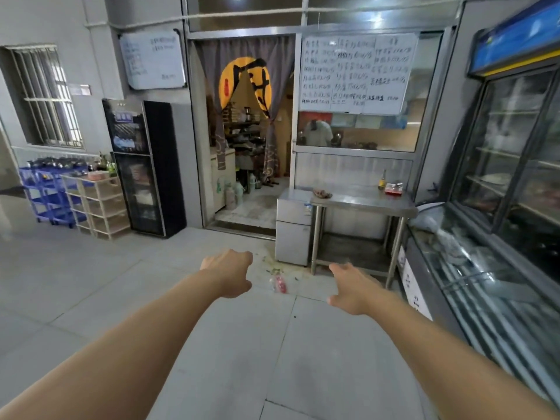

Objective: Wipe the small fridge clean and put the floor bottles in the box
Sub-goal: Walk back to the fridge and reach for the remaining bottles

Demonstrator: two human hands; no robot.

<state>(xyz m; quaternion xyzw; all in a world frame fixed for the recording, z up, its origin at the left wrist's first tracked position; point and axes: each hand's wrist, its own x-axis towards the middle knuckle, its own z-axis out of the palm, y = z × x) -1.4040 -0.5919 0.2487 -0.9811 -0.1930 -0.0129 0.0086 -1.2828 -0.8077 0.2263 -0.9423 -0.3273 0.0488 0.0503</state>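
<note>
A small silver two-door fridge (293, 227) stands ahead, pushed against the left end of a steel table (363, 203). A crumpled brownish rag (322, 194) lies where the fridge top meets the table. On the tiled floor in front of the fridge lies a pink bottle (280, 284) on its side, amid green scraps and a stain. My left hand (228, 272) and my right hand (353, 289) are stretched forward at mid-height, both empty with fingers loosely apart, one on each side of the bottle and well short of the fridge. I see no box.
A glass-topped chest freezer (472, 286) and a tall glass-door cooler (521, 153) line the right side. A black cabinet (145, 168), a beige rack (100, 204) and blue racks (51, 195) stand at the left. A curtained kitchen doorway (248, 165) opens beside the fridge.
</note>
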